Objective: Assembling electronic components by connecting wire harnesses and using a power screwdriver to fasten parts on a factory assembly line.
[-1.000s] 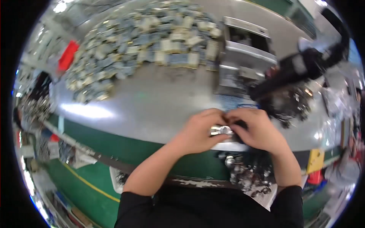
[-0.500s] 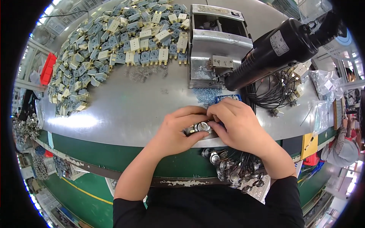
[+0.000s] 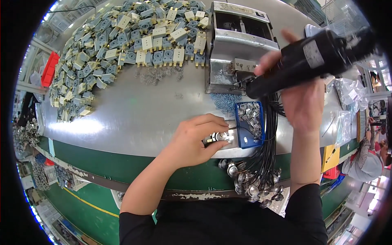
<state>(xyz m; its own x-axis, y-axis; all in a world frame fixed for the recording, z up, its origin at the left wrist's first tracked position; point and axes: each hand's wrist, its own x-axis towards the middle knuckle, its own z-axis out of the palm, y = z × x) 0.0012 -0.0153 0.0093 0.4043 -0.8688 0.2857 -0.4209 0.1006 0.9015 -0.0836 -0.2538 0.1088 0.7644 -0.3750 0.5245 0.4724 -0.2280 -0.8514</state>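
Note:
Near the front edge of the metal table, my left hand (image 3: 198,141) pinches a small metal part with a round silver cap (image 3: 219,136) between thumb and fingers. A thin dark wire runs from that part toward the right, across a blue tray (image 3: 239,134) of small metal pieces. My right hand (image 3: 304,102), smeared by motion, is raised at the right with its fingers around a thick black electric screwdriver (image 3: 294,65). The screwdriver slants down to the left, and its tip end is beside the metal fixture; part of the hand is hidden behind it.
Grey and cream plastic housings (image 3: 134,36) are heaped at the back left, with springs (image 3: 157,74) before them. A metal fixture box (image 3: 228,49) stands at the back. Blue screws (image 3: 226,102) lie by the tray. Black-wired round metal parts (image 3: 253,185) hang over the front edge.
My right hand has left the small metal part and moved up and right to the electric screwdriver, which has tilted. The blue tray is now uncovered. My left hand still holds the part.

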